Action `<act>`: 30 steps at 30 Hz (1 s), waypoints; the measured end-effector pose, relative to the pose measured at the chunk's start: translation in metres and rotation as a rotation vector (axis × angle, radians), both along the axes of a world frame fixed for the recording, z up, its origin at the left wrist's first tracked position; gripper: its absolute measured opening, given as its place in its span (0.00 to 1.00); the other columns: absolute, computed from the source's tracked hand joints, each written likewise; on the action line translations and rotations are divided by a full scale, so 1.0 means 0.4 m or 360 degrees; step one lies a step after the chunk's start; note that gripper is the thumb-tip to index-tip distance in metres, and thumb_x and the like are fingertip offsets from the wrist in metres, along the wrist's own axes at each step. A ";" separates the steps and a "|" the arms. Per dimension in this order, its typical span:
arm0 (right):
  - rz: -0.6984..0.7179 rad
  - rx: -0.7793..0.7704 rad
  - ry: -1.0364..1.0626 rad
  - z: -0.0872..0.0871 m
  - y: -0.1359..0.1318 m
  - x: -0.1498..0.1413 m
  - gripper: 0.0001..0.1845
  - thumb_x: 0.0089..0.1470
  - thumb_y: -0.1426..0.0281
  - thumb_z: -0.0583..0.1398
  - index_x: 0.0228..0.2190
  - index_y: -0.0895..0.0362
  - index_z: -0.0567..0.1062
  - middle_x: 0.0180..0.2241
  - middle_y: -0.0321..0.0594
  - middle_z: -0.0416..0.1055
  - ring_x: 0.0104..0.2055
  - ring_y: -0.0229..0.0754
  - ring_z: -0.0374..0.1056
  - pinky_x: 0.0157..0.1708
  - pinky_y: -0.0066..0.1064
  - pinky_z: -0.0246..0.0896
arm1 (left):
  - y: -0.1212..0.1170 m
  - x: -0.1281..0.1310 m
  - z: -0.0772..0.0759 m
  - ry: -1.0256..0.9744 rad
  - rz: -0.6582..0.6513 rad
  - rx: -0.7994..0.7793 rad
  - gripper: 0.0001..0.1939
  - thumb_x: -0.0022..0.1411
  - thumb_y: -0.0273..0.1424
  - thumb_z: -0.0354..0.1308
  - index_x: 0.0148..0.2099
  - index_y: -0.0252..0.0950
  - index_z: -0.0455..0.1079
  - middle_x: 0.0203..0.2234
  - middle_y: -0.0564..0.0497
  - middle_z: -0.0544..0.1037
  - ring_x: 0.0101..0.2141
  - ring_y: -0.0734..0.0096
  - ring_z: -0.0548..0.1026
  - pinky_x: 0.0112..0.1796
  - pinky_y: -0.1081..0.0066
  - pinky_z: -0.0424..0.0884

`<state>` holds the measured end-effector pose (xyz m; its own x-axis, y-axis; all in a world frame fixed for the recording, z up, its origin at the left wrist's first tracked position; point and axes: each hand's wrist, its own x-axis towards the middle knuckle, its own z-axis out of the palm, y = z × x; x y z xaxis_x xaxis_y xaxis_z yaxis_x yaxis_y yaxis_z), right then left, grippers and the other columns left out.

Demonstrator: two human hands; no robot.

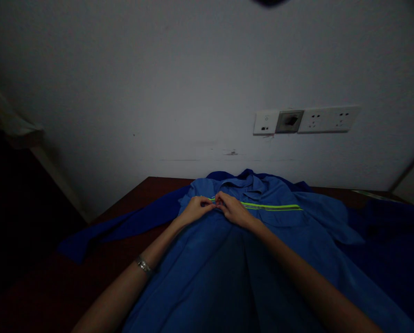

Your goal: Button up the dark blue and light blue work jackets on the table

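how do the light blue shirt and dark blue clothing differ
The light blue shirt is paler than the dark blue clothing. The shirt lies on top; the dark clothing shows past its edges. The shirt has a yellow-green stripe; none shows on the dark clothing. Both lie on the table.

Bench (151, 187), against the wall (124, 69); shirt (297, 245), on the bench, collar (253, 185) toward the wall; second garment (394, 236), beneath the shirt, one sleeve (137, 222) out to the left, more cloth at the right; left hand (195, 209) and right hand (234, 209), side by side at the shirt's chest; stripe (272, 206), across the chest, running out rightward; bracelet (143, 265), on the left wrist; sockets (326, 120), on the wall, right of the collar.
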<state>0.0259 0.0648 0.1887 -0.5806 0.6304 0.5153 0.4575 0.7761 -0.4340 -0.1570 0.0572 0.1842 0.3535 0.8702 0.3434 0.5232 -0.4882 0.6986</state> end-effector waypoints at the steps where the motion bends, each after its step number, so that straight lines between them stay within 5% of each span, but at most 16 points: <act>1: -0.0006 0.0022 -0.0018 0.000 -0.002 0.000 0.09 0.50 0.78 0.52 0.35 0.56 0.63 0.32 0.38 0.65 0.34 0.37 0.62 0.33 0.27 0.53 | 0.005 0.001 -0.008 -0.0024 0.0022 -0.0019 0.14 0.54 0.36 0.55 0.35 0.31 0.74 0.31 0.48 0.77 0.34 0.69 0.72 0.37 0.73 0.65; 8: -0.0052 0.0163 -0.0094 -0.012 -0.002 0.001 0.07 0.51 0.78 0.52 0.34 0.56 0.63 0.32 0.38 0.64 0.34 0.37 0.61 0.33 0.27 0.54 | 0.017 0.005 -0.036 -0.0205 -0.0061 -0.0301 0.15 0.51 0.36 0.57 0.36 0.30 0.75 0.31 0.48 0.78 0.33 0.69 0.72 0.36 0.73 0.65; 15: -0.0073 0.0162 -0.0014 -0.007 -0.001 0.001 0.06 0.51 0.76 0.52 0.33 0.56 0.65 0.31 0.37 0.65 0.34 0.37 0.62 0.33 0.27 0.55 | -0.003 0.016 -0.038 -0.0687 0.0101 -0.0714 0.16 0.44 0.35 0.62 0.35 0.29 0.75 0.26 0.49 0.77 0.28 0.71 0.71 0.32 0.73 0.65; 22: -0.0050 0.0121 0.0043 0.023 0.012 0.023 0.11 0.49 0.77 0.53 0.36 0.56 0.68 0.34 0.37 0.68 0.36 0.37 0.63 0.36 0.28 0.58 | -0.009 0.020 -0.029 -0.0758 0.0222 -0.0713 0.12 0.42 0.33 0.62 0.29 0.28 0.74 0.22 0.50 0.75 0.23 0.75 0.69 0.28 0.75 0.63; 30: -0.0127 0.0591 -0.0416 0.047 -0.019 0.013 0.08 0.53 0.73 0.54 0.34 0.57 0.71 0.39 0.43 0.65 0.43 0.42 0.58 0.39 0.31 0.58 | -0.002 0.022 -0.035 -0.0599 0.0246 -0.0532 0.13 0.43 0.33 0.60 0.31 0.28 0.74 0.24 0.49 0.76 0.26 0.72 0.70 0.30 0.74 0.64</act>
